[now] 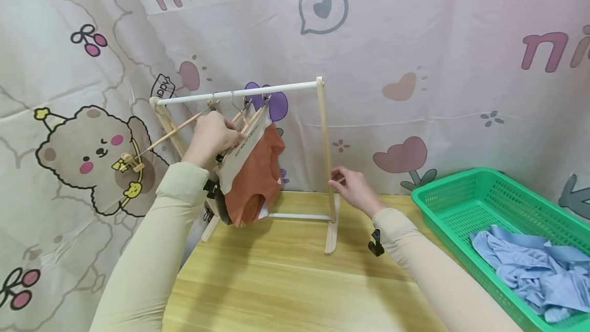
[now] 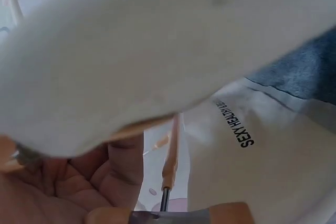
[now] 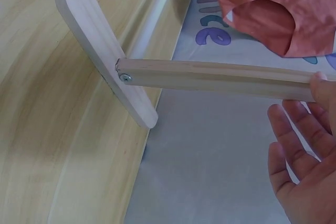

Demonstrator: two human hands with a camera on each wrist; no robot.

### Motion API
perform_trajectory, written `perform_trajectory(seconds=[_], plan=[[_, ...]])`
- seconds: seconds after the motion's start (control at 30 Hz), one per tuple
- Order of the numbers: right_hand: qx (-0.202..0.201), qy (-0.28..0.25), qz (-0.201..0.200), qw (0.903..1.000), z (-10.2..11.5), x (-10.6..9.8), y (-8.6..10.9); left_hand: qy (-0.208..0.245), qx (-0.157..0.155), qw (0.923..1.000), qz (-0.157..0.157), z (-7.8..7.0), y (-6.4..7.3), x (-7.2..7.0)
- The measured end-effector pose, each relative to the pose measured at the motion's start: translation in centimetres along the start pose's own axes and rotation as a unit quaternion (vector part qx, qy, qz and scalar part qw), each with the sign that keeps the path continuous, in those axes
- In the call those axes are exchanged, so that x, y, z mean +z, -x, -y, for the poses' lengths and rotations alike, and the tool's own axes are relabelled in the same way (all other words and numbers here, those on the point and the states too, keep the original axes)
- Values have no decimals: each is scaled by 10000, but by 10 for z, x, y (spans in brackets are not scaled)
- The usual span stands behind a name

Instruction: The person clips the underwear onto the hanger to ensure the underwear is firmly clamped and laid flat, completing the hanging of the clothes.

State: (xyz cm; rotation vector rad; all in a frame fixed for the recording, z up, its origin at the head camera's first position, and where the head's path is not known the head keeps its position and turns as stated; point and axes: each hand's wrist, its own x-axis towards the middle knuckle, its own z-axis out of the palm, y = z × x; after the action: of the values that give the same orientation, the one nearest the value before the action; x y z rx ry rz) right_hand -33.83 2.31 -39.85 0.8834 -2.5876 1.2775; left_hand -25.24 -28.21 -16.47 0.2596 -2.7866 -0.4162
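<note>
Cartoon curtain (image 1: 364,111) behind, left fingers (image 1: 232,136) curl beside hanging orange underwear (image 1: 253,181), grip unclear, while right fingers (image 3: 290,139) pinch the rack post (image 1: 325,147); a green basket (image 1: 479,174) holds blue cloth (image 1: 534,265).

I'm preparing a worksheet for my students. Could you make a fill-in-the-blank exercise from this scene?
1. The crumpled blue cloth lies in a basket coloured ____.
2. The wooden post nearest that basket is touched by the person's ____ hand.
3. In the head view, the orange garment hangs to the ____ of that post.

Missing words: green; right; left.
</note>
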Motion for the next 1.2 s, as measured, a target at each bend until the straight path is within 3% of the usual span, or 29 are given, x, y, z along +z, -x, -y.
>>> perform_trajectory(seconds=[0.23,0.4,0.7,0.83,1.0,1.2], plan=[[153,-85,18,9998,-2,-3,4,33,17,9999,146,-7,0,4],[84,67,113,9999,-3,-7,4,-11,233,9997,115,-5,1,6],[-134,188,417,9989,1,-25,13,58,625,9972,-397,-8,17,4],[-294,191,540,9979,0,-34,19,219,987,9916,-806,-11,28,4],[-252,282,735,9966,-5,-54,32,305,1523,9792,-1306,-17,43,9],[-88,346,1007,9943,-8,-83,47,536,2137,9652,-1406,-24,61,23]])
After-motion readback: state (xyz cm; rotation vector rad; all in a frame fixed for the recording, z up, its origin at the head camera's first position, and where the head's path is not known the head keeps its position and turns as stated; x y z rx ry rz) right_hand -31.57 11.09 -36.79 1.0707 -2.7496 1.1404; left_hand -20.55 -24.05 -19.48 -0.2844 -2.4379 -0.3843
